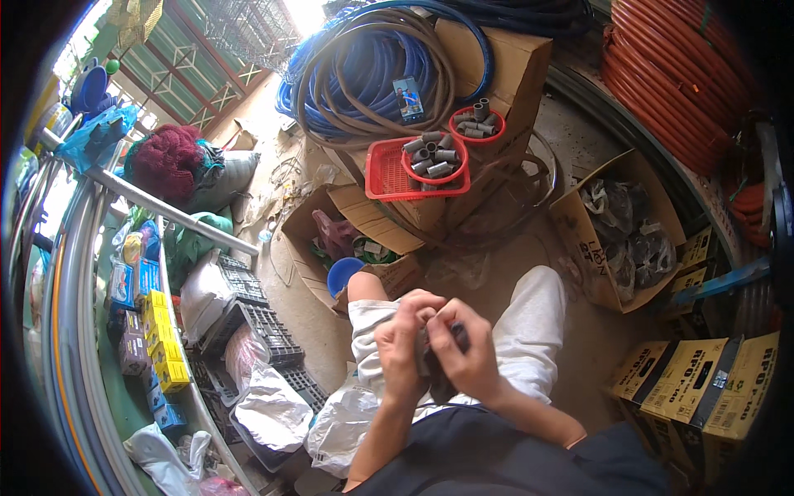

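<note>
Over my lap, my left hand [399,341] and my right hand [468,350] are drawn close together, fingers curled in, thumbs and fingertips nearly meeting. Between them is a small dark object [437,376], mostly covered by the fingers, whose kind I cannot make out. Ahead on a cardboard box, a red basket [377,183] carries a red bowl of short grey pipe fittings [431,154]. A second red bowl [477,135] of similar fittings stands beside it, farther back.
Coiled blue hose [364,70] lies behind the bowls. An open carton [616,231] with plastic-wrapped parts stands at right, near an orange pipe coil [678,83] and stacked cartons [686,380]. Black crates [252,331] and a shelf with yellow boxes [165,339] line the left.
</note>
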The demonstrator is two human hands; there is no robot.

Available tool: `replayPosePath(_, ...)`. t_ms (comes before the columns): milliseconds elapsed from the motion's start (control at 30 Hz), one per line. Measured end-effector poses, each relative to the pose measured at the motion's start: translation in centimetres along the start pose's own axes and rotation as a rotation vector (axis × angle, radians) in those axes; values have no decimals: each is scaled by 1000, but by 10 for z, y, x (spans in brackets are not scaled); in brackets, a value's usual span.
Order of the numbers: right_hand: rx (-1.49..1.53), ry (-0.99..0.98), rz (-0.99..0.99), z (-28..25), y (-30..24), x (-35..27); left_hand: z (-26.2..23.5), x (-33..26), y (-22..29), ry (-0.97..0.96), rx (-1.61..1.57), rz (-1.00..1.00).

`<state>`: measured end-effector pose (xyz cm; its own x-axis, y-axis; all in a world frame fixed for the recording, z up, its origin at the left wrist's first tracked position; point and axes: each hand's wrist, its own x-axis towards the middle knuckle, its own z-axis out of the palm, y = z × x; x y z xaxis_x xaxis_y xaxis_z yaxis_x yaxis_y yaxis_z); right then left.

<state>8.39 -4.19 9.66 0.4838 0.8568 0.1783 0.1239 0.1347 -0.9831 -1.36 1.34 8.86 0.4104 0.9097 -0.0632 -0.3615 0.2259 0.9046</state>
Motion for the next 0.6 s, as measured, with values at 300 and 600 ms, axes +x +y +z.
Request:
replayPosePath(300, 52, -48, 21, -10, -7, -6, 16, 4, 8, -24, -128, 72)
replayPosePath(600, 118, -184, 21, -24, -1, -7, 15, -7, -8, -36, -95, 177)
